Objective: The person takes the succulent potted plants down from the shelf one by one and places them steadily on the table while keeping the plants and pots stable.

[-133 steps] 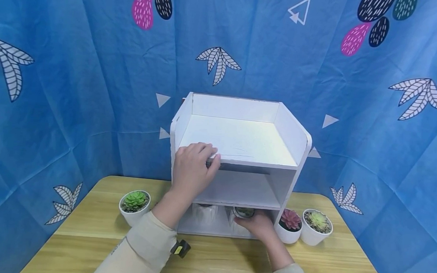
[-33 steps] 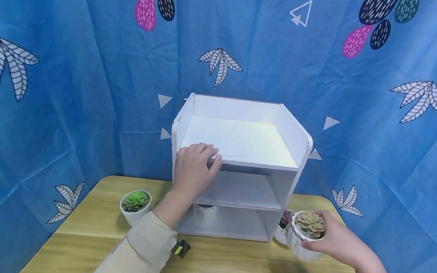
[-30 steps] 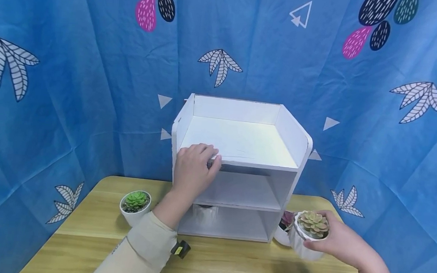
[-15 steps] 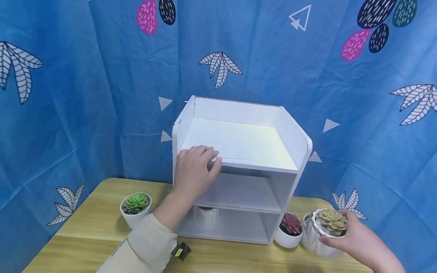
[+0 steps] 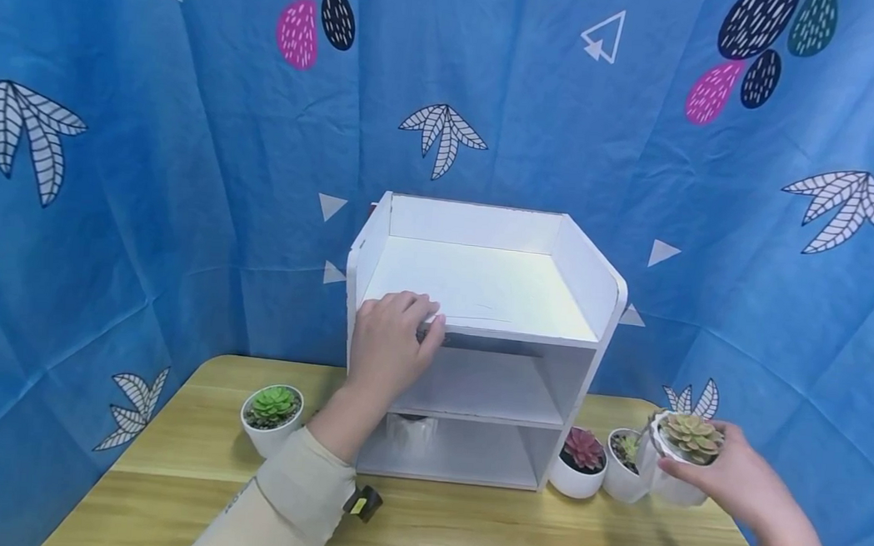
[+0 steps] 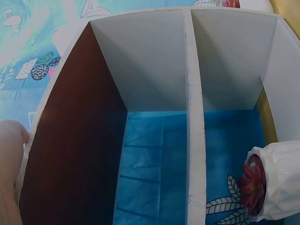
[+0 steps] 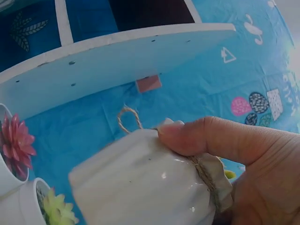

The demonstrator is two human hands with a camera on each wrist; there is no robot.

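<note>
My left hand (image 5: 391,345) grips the front edge of the top board of a white tiered shelf (image 5: 474,288). On the right, my right hand (image 5: 748,476) holds a white potted succulent (image 5: 690,439) with pale green, pink-tinged leaves. Its ribbed pot (image 7: 140,180) has twine round the rim, and my thumb (image 7: 187,136) presses on it in the right wrist view. The pot is tilted and looks raised off the table. Inside the bottom tier stands another white pot (image 5: 409,438); the left wrist view shows its red succulent (image 6: 253,187).
Beside the shelf's right side are a potted red succulent (image 5: 581,461) and a potted yellow-green succulent (image 5: 626,464), the latter partly behind the held pot. A potted green succulent (image 5: 272,417) stands left. A blue patterned cloth (image 5: 523,86) hangs behind the wooden table (image 5: 459,529).
My right hand has taken the potted succulent out of the bottom tier and carried it right, past the red and yellow-green ones. My left hand has kept its place on the shelf.
</note>
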